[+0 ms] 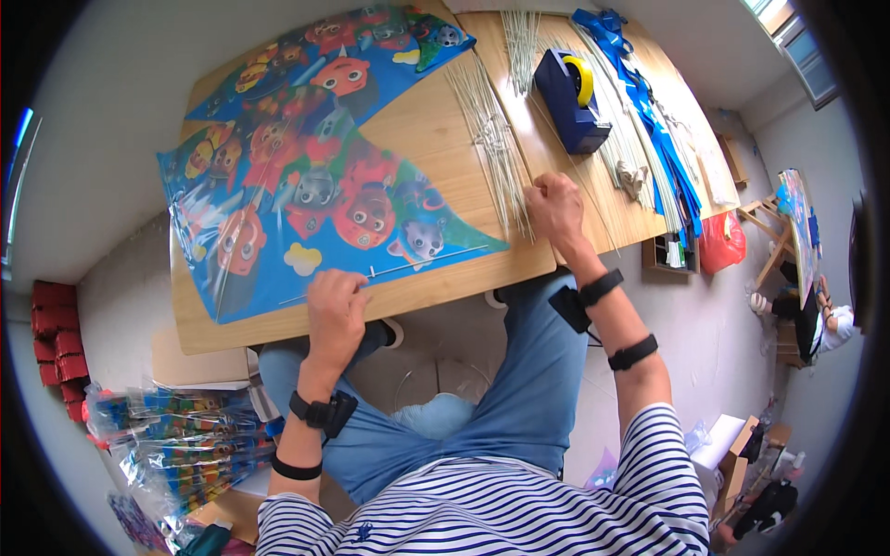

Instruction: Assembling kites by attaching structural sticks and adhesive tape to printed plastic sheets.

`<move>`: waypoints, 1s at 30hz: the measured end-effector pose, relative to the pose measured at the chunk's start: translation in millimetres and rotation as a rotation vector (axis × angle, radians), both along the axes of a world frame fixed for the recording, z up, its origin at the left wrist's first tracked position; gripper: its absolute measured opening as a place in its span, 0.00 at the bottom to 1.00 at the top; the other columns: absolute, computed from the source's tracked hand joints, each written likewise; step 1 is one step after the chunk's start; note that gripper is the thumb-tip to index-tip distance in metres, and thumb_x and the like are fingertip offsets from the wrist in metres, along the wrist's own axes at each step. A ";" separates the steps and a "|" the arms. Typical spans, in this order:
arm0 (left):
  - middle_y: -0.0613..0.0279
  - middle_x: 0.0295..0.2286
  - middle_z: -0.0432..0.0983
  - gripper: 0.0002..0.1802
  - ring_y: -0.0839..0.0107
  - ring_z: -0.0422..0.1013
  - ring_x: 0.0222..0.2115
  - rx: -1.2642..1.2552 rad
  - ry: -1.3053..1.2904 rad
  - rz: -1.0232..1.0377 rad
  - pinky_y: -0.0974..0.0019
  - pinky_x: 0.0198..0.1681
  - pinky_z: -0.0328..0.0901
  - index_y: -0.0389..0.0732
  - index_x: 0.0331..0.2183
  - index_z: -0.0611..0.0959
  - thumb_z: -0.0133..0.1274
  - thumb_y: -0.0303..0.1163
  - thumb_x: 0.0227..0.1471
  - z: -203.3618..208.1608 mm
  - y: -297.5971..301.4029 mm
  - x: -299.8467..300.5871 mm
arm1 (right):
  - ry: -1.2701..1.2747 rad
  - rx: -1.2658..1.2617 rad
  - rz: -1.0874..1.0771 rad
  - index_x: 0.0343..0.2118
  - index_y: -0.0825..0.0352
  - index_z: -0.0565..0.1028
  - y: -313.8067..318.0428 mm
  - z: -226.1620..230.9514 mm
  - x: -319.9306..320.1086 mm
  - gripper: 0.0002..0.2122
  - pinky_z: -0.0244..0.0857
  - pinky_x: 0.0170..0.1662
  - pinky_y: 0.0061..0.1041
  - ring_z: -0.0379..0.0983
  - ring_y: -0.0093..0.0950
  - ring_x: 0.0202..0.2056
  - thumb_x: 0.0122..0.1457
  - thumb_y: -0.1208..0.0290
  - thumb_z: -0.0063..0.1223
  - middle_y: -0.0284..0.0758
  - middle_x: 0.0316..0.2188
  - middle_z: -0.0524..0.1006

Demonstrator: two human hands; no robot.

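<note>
A blue kite sheet [278,278] printed with colourful cartoon characters lies before me on the wooden table. Along its near edge runs a thin rod [426,261] with a small white clip [372,271] on it. My left hand [336,313] is closed over this rod, just left of the clip. Farther right, my right hand [558,215] is curled shut above the table's near edge. What its fingers pinch, if anything, is too small to make out. Beside it lies a bundle of thin pale sticks [491,134].
A dark blue tape dispenser [573,111] with yellow tape stands beyond my right hand. Blue straps [649,120] and more sticks [522,46] lie around it. Another printed sheet [343,69] is farther back. Wrapped kites [185,440] are low at left; a person [830,320] is at far right.
</note>
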State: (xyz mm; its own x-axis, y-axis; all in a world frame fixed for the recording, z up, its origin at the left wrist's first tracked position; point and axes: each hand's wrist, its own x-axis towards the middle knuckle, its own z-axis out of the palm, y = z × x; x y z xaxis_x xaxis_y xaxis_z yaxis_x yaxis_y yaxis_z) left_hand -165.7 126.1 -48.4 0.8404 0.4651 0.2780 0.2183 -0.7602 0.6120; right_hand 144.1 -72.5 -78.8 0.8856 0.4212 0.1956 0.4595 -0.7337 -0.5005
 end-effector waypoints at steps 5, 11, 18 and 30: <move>0.55 0.28 0.72 0.07 0.54 0.67 0.33 -0.044 0.019 -0.012 0.55 0.39 0.61 0.36 0.29 0.79 0.57 0.22 0.42 2.8 -13.0 -8.2 | 0.135 -0.035 -0.104 0.28 0.67 0.82 33.6 0.7 41.2 0.09 0.72 0.43 0.36 0.79 0.44 0.35 0.44 0.70 0.54 0.48 0.31 0.80; 0.56 0.26 0.72 0.07 0.57 0.68 0.32 -0.050 0.025 0.001 0.58 0.35 0.63 0.35 0.27 0.78 0.58 0.20 0.41 2.3 -17.6 -10.2 | 0.068 -0.267 -0.076 0.28 0.68 0.82 51.4 -0.2 47.0 0.10 0.71 0.44 0.36 0.78 0.43 0.38 0.44 0.72 0.53 0.49 0.32 0.80; 0.55 0.26 0.72 0.07 0.55 0.68 0.32 -0.071 0.001 -0.044 0.56 0.37 0.62 0.36 0.27 0.78 0.58 0.21 0.41 14.0 -26.2 0.3 | 0.062 -0.384 0.028 0.32 0.73 0.79 57.9 7.3 45.3 0.12 0.70 0.44 0.40 0.77 0.48 0.41 0.46 0.72 0.51 0.51 0.36 0.79; 0.60 0.44 0.76 0.16 0.71 0.72 0.44 -1.069 -0.275 -0.115 0.69 0.45 0.67 0.35 0.47 0.76 0.53 0.28 0.58 58.2 -53.2 77.7 | 0.877 0.388 0.486 0.23 0.72 0.75 -53.8 112.2 -109.6 0.07 0.57 0.25 0.20 0.62 0.15 0.23 0.50 0.73 0.54 0.26 0.18 0.70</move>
